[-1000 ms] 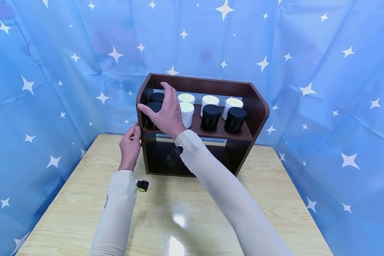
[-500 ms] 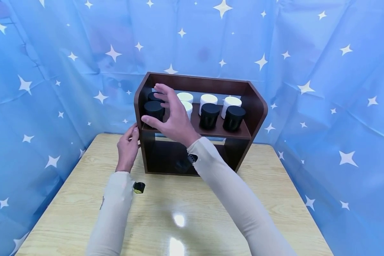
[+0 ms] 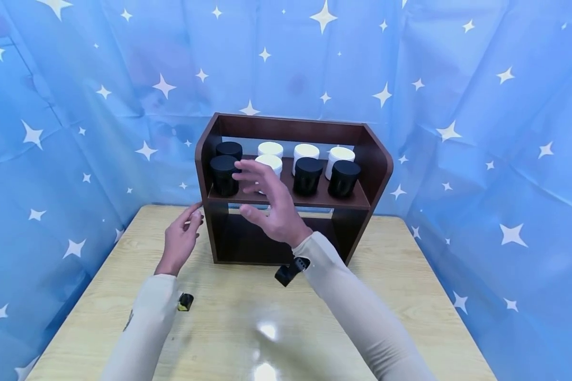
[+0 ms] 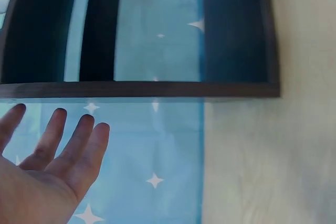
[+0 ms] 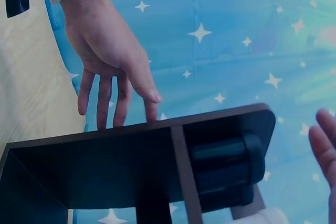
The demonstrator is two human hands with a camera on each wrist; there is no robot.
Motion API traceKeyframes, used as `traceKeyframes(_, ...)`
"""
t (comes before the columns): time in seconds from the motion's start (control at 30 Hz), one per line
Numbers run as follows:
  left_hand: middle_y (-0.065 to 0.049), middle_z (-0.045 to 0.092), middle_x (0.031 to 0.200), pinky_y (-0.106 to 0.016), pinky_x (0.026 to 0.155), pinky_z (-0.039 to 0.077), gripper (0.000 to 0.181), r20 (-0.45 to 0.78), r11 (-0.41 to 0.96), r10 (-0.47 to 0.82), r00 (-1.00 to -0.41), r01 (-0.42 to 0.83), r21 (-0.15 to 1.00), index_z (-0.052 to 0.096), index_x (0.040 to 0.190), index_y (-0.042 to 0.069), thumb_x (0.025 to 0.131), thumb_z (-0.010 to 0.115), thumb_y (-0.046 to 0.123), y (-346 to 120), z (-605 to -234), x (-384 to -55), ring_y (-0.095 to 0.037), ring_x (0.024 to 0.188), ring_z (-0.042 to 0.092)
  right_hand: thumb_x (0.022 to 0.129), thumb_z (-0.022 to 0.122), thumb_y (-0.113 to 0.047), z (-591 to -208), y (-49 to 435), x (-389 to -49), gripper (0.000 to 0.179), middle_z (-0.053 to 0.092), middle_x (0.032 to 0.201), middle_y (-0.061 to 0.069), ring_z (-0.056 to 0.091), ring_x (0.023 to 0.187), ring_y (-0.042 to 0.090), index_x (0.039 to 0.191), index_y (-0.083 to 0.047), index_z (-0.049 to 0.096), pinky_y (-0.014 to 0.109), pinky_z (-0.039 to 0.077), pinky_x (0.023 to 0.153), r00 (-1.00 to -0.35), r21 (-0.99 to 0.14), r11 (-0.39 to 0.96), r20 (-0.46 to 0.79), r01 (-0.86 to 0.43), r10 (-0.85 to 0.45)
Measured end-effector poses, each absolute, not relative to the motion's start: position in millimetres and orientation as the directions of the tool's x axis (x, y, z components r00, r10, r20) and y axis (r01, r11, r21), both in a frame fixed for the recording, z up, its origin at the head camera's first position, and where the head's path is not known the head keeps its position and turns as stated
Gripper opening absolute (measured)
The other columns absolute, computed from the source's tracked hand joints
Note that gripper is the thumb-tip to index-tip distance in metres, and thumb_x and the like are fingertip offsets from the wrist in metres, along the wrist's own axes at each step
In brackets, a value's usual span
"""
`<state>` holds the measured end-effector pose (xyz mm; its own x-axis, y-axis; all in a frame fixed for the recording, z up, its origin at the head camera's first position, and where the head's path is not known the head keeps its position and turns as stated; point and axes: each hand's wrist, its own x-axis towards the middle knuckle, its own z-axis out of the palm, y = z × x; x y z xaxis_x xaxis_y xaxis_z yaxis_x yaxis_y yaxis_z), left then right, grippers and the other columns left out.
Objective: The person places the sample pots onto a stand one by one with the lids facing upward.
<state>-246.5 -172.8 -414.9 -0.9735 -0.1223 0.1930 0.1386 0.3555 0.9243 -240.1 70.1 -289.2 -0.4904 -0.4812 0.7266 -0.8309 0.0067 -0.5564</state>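
Observation:
A dark brown two-tier rack (image 3: 293, 124) holds lidded jars on its upper shelf. My right hand (image 3: 278, 209), fingers spread and holding nothing, hangs in front of the shelf and overlaps the front white jar (image 3: 269, 161). To its left stands the front black jar (image 3: 225, 177), with another black jar (image 3: 229, 149) behind it. My left hand (image 3: 180, 243) is beside the rack's left side panel, its straight fingertips right at the edge. In the left wrist view, those fingers (image 4: 79, 145) point toward the rack's edge with nothing in them.
Two black jars (image 3: 307, 177) stand front right on the shelf, with white jars (image 3: 340, 154) behind. Under it is the rack's lower compartment (image 3: 252, 238). The rack stands on a wooden table (image 3: 386, 275) before a blue star-patterned curtain (image 3: 295, 53).
My right hand has drawn back from the front left black jar, down and to the right, uncovering it. My left hand has shifted slightly down and left along the rack's side.

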Motion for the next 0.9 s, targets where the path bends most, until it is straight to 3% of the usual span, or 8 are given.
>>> traceKeyframes(0.13, -0.019, 0.056, 0.143, -0.048, 0.100, 0.053, 0.060, 0.181, 0.421, -0.112, -0.977, 0.118, 0.899, 0.044, 0.153, 0.019, 0.106, 0.034, 0.055, -175.6, -424.0, -238.8, -0.035, 0.130, 0.059, 0.091, 0.052, -0.071, -299.3, 77.2, -234.4, 0.091, 0.047, 0.149, 0.022, 0.054, 0.132, 0.030, 0.147, -0.002, 0.038, 0.045, 0.051, 0.103, -0.501, -0.577, -0.013, 0.720, -0.816, -0.480)
traceKeyframes(0.27, -0.019, 0.050, 0.151, -0.056, 0.102, 0.050, 0.062, 0.209, 0.440, -0.051, -0.977, 0.166, 0.882, 0.041, 0.154, 0.014, 0.108, 0.026, 0.053, -179.3, -430.5, -232.8, -0.039, 0.138, 0.049, 0.091, 0.053, -0.070, -310.3, 85.4, -230.8, 0.090, 0.047, 0.150, 0.021, 0.054, 0.133, 0.031, 0.147, -0.002, 0.038, 0.049, 0.051, 0.102, -0.510, -0.591, -0.020, 0.713, -0.807, -0.481)
traceKeyframes(0.47, -0.019, 0.035, 0.162, -0.061, 0.118, 0.031, 0.061, 0.264, 0.480, 0.051, -0.963, 0.255, 0.839, 0.032, 0.158, 0.010, 0.110, 0.018, 0.046, -182.9, -435.0, -227.0, -0.040, 0.150, 0.031, 0.092, 0.056, -0.067, -328.5, 105.8, -227.6, 0.087, 0.045, 0.151, 0.023, 0.053, 0.134, 0.032, 0.147, -0.003, 0.038, 0.050, 0.051, 0.102, -0.556, -0.629, 0.002, 0.685, -0.778, -0.471)
traceKeyframes(0.53, -0.018, 0.031, 0.164, -0.061, 0.121, 0.024, 0.061, 0.262, 0.506, 0.064, -0.963, 0.258, 0.823, 0.030, 0.158, 0.010, 0.110, 0.020, 0.047, -184.8, -435.5, -225.6, -0.040, 0.152, 0.026, 0.092, 0.058, -0.065, -335.4, 113.5, -226.6, 0.084, 0.045, 0.151, 0.021, 0.053, 0.134, 0.032, 0.148, -0.004, 0.038, 0.046, 0.051, 0.102, -0.570, -0.636, 0.023, 0.674, -0.771, -0.470)
traceKeyframes(0.7, -0.019, 0.028, 0.165, -0.064, 0.120, 0.023, 0.060, 0.255, 0.606, 0.102, -0.962, 0.263, 0.751, 0.026, 0.160, 0.013, 0.110, 0.026, 0.045, -190.6, -436.5, -220.6, -0.043, 0.152, 0.025, 0.093, 0.058, -0.062, -353.6, 135.8, -223.4, 0.081, 0.046, 0.152, 0.017, 0.053, 0.133, 0.031, 0.149, -0.007, 0.039, 0.039, 0.052, 0.102, -0.604, -0.635, 0.105, 0.653, -0.765, -0.457)
traceKeyframes(0.9, -0.018, 0.029, 0.164, -0.077, 0.107, 0.030, 0.064, 0.227, 0.789, 0.144, -0.963, 0.250, 0.561, 0.023, 0.161, 0.019, 0.107, 0.037, 0.049, -198.2, -438.0, -205.9, -0.051, 0.150, 0.022, 0.091, 0.059, -0.066, -373.4, 163.2, -218.5, 0.082, 0.050, 0.150, 0.013, 0.053, 0.134, 0.025, 0.151, -0.013, 0.041, 0.039, 0.051, 0.105, -0.670, -0.643, 0.233, 0.603, -0.729, -0.432)
